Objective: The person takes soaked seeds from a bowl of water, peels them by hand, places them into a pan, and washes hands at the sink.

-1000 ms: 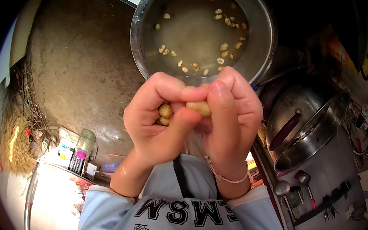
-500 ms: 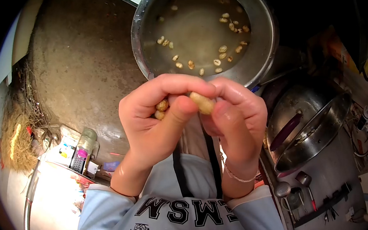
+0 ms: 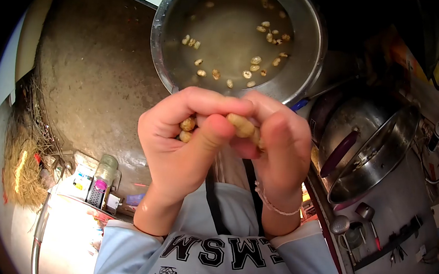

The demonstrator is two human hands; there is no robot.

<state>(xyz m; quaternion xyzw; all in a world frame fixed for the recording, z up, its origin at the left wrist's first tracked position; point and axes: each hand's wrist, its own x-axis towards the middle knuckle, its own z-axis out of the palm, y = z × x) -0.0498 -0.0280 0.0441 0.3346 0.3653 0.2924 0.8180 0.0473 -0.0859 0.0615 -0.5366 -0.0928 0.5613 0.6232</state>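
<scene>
My left hand (image 3: 178, 133) is curled, with peanuts (image 3: 187, 125) tucked in its palm. Between its thumb and forefinger is one end of a pale peanut (image 3: 241, 125). My right hand (image 3: 281, 145) is closed on the other side, its fingers round more pale pods that its thumb partly covers. Just beyond both hands stands a large metal basin (image 3: 160, 43) of cloudy water, with several peanuts (image 3: 256, 60) floating in it.
At the right are a metal pot (image 3: 399, 168) with a purple handle, a slotted ladle (image 3: 339, 225) and a rack of utensils. A glass jar (image 3: 106, 170) and a straw broom (image 3: 22, 174) are at the lower left. Bare floor (image 3: 100, 64) shows at the left.
Both hands have shifted slightly left. My right thumb has lifted off the pale peanut, and more pods show beside it. The floating peanuts have drifted a little.
</scene>
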